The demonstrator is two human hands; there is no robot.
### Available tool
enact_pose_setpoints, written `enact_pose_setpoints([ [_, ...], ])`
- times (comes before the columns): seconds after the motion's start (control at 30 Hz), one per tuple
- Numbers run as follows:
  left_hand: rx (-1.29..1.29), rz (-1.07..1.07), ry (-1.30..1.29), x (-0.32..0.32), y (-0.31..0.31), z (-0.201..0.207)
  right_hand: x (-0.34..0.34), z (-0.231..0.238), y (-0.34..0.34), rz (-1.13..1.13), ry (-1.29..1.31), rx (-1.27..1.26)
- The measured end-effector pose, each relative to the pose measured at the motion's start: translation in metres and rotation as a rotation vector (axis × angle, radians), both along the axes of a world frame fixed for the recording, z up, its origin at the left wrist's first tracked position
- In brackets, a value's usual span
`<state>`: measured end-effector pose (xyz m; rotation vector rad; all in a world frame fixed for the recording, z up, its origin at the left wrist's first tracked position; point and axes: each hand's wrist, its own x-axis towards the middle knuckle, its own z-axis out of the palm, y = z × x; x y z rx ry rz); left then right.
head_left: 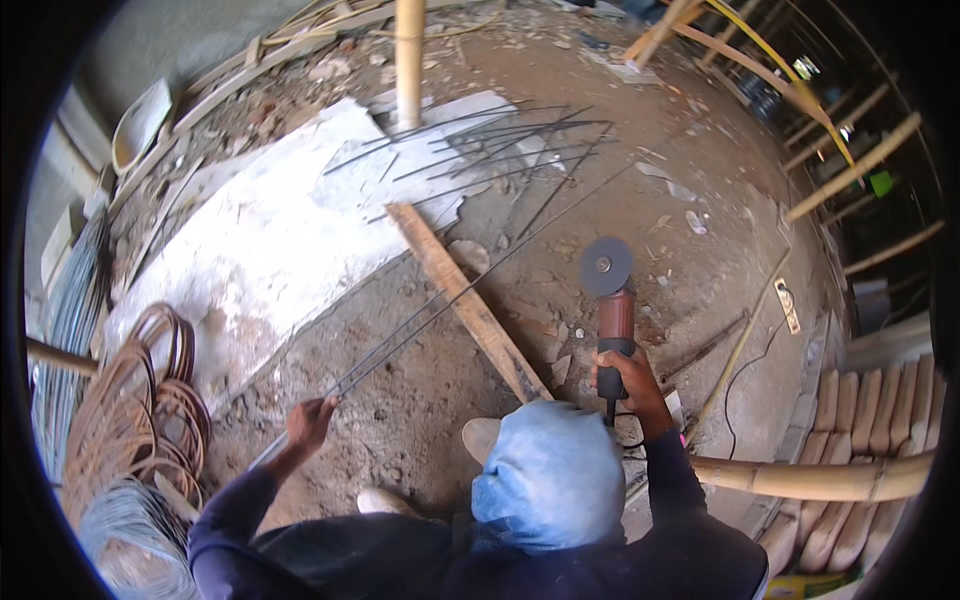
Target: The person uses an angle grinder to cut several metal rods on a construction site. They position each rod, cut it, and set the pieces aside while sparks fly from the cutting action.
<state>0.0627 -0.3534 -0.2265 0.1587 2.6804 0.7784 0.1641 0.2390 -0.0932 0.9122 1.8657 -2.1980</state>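
Note:
My left hand (308, 425) is closed around thin steel rods (400, 333), which run up and right across a wooden plank (462, 300) lying on the dirt. In my right hand (632, 380) is an angle grinder (616, 318), gripped by its black rear body. Its grey cutting disc (606, 266) points away from me, to the right of the rods and apart from them. Whether the disc spins cannot be told. More dark cut rods (490, 150) lie loosely crossed beyond the plank, partly on a white sheet (290, 215).
Coils of rusty wire (165, 400) and bundles of grey wire (70, 330) lie at the left. A bamboo post (409, 65) stands at the back. At the right are a horizontal bamboo pole (815, 478), stacked long blocks (870, 410) and a power strip (787, 305).

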Motion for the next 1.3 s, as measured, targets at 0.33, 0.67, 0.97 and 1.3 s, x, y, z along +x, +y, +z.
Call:
enact_pose_setpoints([
  [0.33,0.056,0.162,0.029,0.025,0.016,0.080,0.001,0.031,0.005,-0.232,0.169,-0.076],
  [0.67,0.168,0.187,0.309,-0.014,0.046,0.160,0.016,0.059,0.017,-0.310,0.379,-0.158],
  [0.97,-0.102,0.164,0.420,-0.011,0.038,0.159,0.043,0.072,0.022,-0.371,0.345,-0.145],
  [1.3,-0.355,-0.394,1.034,-0.047,0.017,0.207,0.053,0.063,0.030,-0.420,0.255,-0.128],
])
